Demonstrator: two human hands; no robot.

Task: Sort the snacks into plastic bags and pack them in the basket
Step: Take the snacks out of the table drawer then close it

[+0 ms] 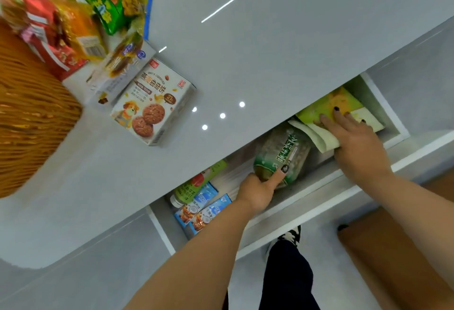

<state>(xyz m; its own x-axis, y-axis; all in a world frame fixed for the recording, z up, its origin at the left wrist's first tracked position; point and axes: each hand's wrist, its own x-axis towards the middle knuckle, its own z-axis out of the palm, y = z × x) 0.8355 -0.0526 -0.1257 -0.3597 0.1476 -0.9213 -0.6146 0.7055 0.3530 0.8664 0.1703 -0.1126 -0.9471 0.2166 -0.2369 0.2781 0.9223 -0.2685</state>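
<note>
Grey surface [245, 59] overhangs the open drawer [383, 103]; left hand [258, 189] grips a green jar [282, 157]; right hand [353, 135], fingers flat, presses a green packet [326, 108]; cookie box [152, 103] above.

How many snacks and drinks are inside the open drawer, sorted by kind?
Green snack bag, held by the left hand: 1
Yellow-green packet, under the right hand: 1
Green-labelled bottle: 1
Blue cartons: 2
Total visible: 5
</note>
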